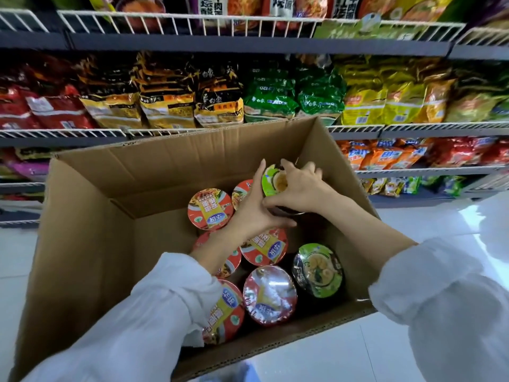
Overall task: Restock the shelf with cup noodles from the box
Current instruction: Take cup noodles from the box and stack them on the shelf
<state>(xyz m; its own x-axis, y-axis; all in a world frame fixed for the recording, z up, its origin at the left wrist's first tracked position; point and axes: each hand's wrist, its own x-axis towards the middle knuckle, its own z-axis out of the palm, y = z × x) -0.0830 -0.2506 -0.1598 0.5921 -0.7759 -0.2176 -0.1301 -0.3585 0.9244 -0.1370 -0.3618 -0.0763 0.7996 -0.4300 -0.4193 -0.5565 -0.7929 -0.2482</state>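
Both hands, left hand point(254, 213) and right hand point(300, 188), clasp 1 green-lidded cup point(271, 179); red-lidded cups point(210, 209) crowd the box point(91, 232) beneath, shelves point(248, 45) beyond.

Both arms reach forward and down, sleeves pushed back to mid-forearm, wrists bare. The left hand point(254, 208) is angled up to the right, fingers point(260, 172) extended along the near-left side of what it holds. The right hand point(298, 188) arches over from the far right, fingers curled, thumb meeting the left hand's.

Head view, steeply down, close above box point(115, 172)
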